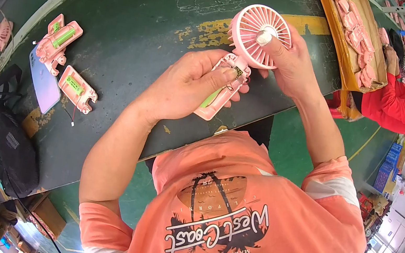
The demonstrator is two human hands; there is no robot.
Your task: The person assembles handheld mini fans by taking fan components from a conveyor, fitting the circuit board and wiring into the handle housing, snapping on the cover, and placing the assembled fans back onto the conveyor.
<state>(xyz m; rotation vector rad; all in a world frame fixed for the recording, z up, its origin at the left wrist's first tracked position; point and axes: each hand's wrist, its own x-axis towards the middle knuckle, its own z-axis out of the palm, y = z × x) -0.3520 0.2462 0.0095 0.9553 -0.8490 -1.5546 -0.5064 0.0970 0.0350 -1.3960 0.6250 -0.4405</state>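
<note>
A pink handheld fan (253, 21) is held over the table between my two hands, its round grille tilted up at the far end. My left hand (183, 83) is closed around the handle (212, 106), which is open and shows a green battery, a small circuit board and thin wires. The left thumb presses on the board. My right hand (297, 62) grips the fan head from the right, its thumb lying across the grille near the hub. Something white covers that thumb's tip or the hub; I cannot tell which.
On the dark green table (139, 21), pink handle shells (59, 43) with green batteries lie left, beside another shell (77, 88) and a bluish sheet (43, 77). A black bag (11, 144) is at the left edge. A box (377, 59) of pink parts stands right, near a red-sleeved person (402, 105).
</note>
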